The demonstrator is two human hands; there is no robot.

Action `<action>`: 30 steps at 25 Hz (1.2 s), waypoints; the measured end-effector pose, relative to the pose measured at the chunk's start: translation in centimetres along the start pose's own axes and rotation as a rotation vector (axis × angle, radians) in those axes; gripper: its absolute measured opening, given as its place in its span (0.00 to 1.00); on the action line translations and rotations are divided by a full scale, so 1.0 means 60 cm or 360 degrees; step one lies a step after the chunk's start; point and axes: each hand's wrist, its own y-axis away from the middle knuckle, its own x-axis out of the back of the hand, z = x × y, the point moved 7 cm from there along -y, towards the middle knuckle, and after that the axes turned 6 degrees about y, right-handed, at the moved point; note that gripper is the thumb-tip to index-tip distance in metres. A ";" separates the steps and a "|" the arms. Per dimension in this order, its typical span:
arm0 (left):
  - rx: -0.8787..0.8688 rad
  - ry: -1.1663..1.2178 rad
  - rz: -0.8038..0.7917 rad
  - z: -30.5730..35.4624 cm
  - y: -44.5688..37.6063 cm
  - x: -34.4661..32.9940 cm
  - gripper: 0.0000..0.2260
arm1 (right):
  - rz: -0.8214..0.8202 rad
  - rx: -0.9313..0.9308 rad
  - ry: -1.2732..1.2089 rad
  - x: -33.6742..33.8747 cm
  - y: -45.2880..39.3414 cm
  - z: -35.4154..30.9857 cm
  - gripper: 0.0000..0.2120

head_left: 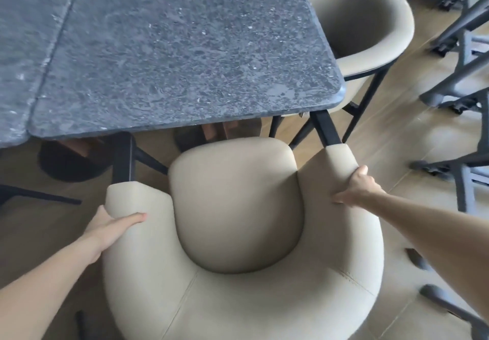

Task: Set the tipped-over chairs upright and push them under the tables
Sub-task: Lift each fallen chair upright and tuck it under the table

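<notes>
A beige upholstered armchair (238, 207) with black legs stands upright right below me, its seat facing the dark speckled stone table (172, 48). The seat's front edge sits just short of the table's near edge. My left hand (111, 228) grips the chair's left armrest, thumb lying across its top. My right hand (357, 186) grips the right armrest, fingers curled over its outer side. A second beige chair (365, 22) stands upright at the table's right side, partly tucked under the tabletop.
A second stone tabletop (21, 48) adjoins the first on the left. Round black table bases (68, 159) stand on the wooden floor beneath. Dark grey chair legs and frames (463, 75) crowd the right side, and more legs (436, 297) lie near my right arm.
</notes>
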 end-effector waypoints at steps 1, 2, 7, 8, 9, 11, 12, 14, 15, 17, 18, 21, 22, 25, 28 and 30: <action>0.0015 0.0009 0.0008 0.000 -0.007 0.000 0.47 | 0.0016 0.0008 0.0018 0.003 -0.005 -0.008 0.36; 0.0030 0.0012 0.0019 -0.004 -0.013 0.002 0.46 | 0.0018 0.0020 0.0030 0.004 -0.007 -0.017 0.36; 0.0056 0.0005 0.0011 -0.010 -0.041 0.007 0.43 | 0.0001 0.0003 0.0061 -0.011 -0.019 -0.036 0.37; 0.0051 -0.0004 0.0011 -0.005 -0.049 0.009 0.42 | -0.0020 -0.0004 0.0066 -0.015 -0.023 -0.039 0.37; 0.0045 -0.0020 0.0018 0.001 -0.057 0.011 0.40 | -0.0044 -0.0014 0.0068 -0.019 -0.027 -0.041 0.38; 0.0038 -0.0053 0.0027 0.013 -0.070 0.012 0.37 | -0.0072 -0.0052 0.0055 -0.026 -0.032 -0.041 0.38; 0.0026 -0.0066 0.0028 0.023 -0.078 0.009 0.36 | -0.0069 -0.0070 0.0039 -0.025 -0.038 -0.041 0.38; 0.0015 -0.0089 0.0022 0.043 -0.092 0.004 0.35 | -0.0062 -0.0106 0.0003 -0.020 -0.051 -0.041 0.37; 0.0010 -0.0095 0.0016 0.050 -0.096 0.002 0.37 | -0.0058 -0.0108 -0.0004 -0.015 -0.057 -0.043 0.37; -0.0003 -0.0110 0.0016 0.060 -0.104 -0.003 0.41 | -0.0037 -0.0099 -0.0007 -0.004 -0.070 -0.054 0.36; 0.0001 -0.0113 0.0024 0.063 -0.108 -0.004 0.43 | -0.0027 -0.0097 -0.0002 0.001 -0.077 -0.060 0.36; 0.0005 -0.0078 0.0034 0.077 -0.123 -0.005 0.43 | -0.0011 -0.0090 0.0003 0.013 -0.098 -0.080 0.35; 0.0002 -0.0073 0.0035 0.080 -0.128 -0.006 0.43 | -0.0012 -0.0077 0.0013 0.016 -0.101 -0.086 0.35; 0.0010 -0.0082 0.0046 0.088 -0.146 -0.006 0.42 | -0.0011 -0.0069 0.0030 0.022 -0.107 -0.099 0.35; 0.0003 -0.0107 0.0025 0.100 -0.169 -0.010 0.42 | -0.0001 -0.0084 0.0033 0.025 -0.113 -0.107 0.35; -0.0007 -0.0115 0.0032 0.108 -0.183 -0.010 0.43 | 0.0005 -0.0092 0.0034 0.027 -0.118 -0.114 0.35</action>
